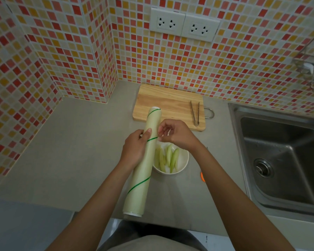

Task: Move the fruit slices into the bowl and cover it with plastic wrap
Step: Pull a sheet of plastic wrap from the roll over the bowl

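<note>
A: Where were the fruit slices?

B: Already in the white bowl point(178, 165), pale green fruit slices point(168, 158) lying near the front of the grey surface point(71, 142). Nothing left on the wooden cutting board point(168, 104) at the far side but a pair of tongs point(195, 112). Bowl not yet covered.

A: And the plastic wrap?

B: Held as a long roll of plastic wrap point(143, 160) just left of the bowl, overlapping its left rim from above. Long axis running near to far, leaning slightly right at the far end, which reached over the near left edge of the board. Left hand point(136, 147) wrapped around the middle of the roll, thumb laid across its top.

A: Right hand?

B: Right hand point(172, 133) just right of the roll, above the far rim of the bowl, fingers point(161, 135) curled and pinching at the roll's right side. Probably feeling for the loose edge of film; impossible to tell whether any film was actually caught. Judged next: film drawn rightward, across the roll's axis, straight over the bowl.

A: Anything else nearby?

B: Steel sink point(279, 160) at right, wall sockets point(183, 26) on mosaic tile beyond, something small and orange point(202, 177) beside the right forearm.
</note>
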`<state>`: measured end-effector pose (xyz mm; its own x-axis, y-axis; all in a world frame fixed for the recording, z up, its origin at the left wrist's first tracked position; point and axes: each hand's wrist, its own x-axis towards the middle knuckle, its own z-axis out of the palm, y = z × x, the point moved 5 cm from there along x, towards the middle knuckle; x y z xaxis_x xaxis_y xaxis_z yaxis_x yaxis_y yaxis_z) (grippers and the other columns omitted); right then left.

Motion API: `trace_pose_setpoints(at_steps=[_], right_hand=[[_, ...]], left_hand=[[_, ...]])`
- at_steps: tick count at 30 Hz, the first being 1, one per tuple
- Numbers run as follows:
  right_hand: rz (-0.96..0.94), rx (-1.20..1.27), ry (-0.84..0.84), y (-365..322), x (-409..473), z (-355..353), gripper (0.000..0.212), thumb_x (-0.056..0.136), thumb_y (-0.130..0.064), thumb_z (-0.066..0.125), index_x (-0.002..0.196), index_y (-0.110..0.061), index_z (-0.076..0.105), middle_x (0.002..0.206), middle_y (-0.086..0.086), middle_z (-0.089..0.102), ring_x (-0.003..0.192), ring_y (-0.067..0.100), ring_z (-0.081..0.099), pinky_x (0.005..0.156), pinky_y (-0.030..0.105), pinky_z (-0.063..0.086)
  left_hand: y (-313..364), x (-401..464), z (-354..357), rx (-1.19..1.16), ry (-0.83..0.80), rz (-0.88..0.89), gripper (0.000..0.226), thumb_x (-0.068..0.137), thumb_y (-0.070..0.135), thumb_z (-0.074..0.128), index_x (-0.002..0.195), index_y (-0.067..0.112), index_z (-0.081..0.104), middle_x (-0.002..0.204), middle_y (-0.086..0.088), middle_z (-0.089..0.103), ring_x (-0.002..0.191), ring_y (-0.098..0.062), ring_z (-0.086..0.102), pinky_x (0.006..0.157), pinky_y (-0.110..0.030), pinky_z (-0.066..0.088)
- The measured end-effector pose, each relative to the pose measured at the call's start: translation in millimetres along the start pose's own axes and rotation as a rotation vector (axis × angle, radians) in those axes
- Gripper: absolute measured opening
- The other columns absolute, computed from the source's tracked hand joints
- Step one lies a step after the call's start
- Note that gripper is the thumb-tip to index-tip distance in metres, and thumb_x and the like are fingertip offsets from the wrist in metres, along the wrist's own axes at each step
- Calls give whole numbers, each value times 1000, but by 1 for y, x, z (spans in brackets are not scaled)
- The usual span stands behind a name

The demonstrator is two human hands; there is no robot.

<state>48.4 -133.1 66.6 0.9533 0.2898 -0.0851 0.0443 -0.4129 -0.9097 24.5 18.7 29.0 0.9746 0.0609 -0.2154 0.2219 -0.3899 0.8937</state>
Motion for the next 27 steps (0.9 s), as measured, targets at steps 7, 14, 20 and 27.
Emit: trace_pose_setpoints(at_steps=[7,14,20,27], right_hand=[[4,-21,-32,-4,5,3,25,65,17,64,78,-5,66,64,-2,56,57,4,49,59,15,44],[-6,-56,37,-1,1,0,29,60,15,64,72,-11,64,63,-3,53,56,3,47,57,18,42],[-66,-337,72,-5,0,4,19,62,6,64,73,-9,66,61,-10,50,54,1,45,55,16,39],[-130,-465,71,-13,0,8,6,64,5,63,66,0,65,67,2,55,62,15,49,58,31,43]], left_hand=[[-1,2,0,-22,-22,-22,40,96,46,48,89,11,66,84,-6,68,79,-24,63,73,-38,47],[-4,3,0,-54,-46,-40,39,94,48,50,88,13,68,85,-5,70,80,-23,65,74,-38,49],[-1,4,0,-16,-37,-27,40,96,46,48,86,13,67,80,-2,67,78,-22,61,71,-36,44],[8,2,0,58,-6,12,42,97,45,46,94,8,67,91,-10,68,88,-28,62,82,-42,47]])
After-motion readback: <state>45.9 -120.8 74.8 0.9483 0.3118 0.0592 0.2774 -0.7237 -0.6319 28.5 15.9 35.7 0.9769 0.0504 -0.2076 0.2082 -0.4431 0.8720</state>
